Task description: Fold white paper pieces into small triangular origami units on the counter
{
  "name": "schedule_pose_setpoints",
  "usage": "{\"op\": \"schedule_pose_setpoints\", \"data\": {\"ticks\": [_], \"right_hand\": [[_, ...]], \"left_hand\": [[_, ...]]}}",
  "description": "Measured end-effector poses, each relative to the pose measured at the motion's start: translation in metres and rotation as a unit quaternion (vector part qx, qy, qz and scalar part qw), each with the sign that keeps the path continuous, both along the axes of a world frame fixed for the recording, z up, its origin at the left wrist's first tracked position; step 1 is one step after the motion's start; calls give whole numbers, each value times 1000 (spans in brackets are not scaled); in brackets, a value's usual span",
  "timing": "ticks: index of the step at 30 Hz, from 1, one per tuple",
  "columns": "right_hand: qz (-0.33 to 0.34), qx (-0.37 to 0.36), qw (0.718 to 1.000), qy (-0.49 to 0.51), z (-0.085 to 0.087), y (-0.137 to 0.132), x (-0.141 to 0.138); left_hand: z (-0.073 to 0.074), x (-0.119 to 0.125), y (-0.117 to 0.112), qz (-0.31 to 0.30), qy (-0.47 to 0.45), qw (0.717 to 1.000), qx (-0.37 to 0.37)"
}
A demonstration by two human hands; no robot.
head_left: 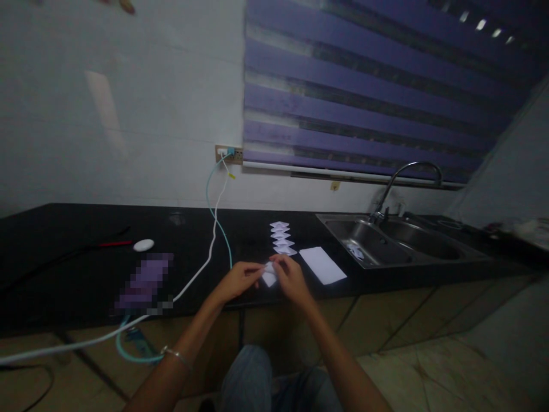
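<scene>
Folded paper part-covered by left hand and right hand; purple object, left, pixelated; white cable cut off far left; white bits in sink indistinct.

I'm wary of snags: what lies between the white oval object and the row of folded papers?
The head view shows a white cable and a teal cable between them.

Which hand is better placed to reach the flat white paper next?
Likely the right hand: the flat white paper lies on its side, toward the sink. The left hand is farther, beyond the folded piece. Both hands hold that piece, though.
</scene>
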State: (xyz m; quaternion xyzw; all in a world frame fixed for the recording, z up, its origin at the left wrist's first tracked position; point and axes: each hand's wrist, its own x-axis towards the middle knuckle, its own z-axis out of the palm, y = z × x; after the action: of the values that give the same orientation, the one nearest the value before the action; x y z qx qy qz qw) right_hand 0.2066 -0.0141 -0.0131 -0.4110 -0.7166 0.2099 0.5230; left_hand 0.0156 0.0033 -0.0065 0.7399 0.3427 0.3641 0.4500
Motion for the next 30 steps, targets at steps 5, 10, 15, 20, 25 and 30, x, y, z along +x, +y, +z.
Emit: {"op": "schedule_pose_setpoints", "data": {"ticks": [5, 10, 15, 20, 25, 30], "right_hand": [[3, 6, 1000, 4, 1, 0, -1], [0, 20, 1000, 8, 4, 0, -1], [-8, 33, 999, 2, 7, -1, -1], [-13, 31, 999, 0, 7, 0, -1], [-17, 40, 999, 13, 4, 2, 0], [-35, 60, 997, 14, 2, 1, -1]], "left_hand": [[-3, 2, 1, 14, -56, 998, -24], [-3, 4, 1, 28, -75, 996, -27], [0, 4, -1, 42, -50, 998, -10], [-1, 4, -2, 48, -30, 998, 0], [-1, 3, -2, 68, -18, 997, 14], [1, 4, -3, 50, -3, 998, 24]]}}
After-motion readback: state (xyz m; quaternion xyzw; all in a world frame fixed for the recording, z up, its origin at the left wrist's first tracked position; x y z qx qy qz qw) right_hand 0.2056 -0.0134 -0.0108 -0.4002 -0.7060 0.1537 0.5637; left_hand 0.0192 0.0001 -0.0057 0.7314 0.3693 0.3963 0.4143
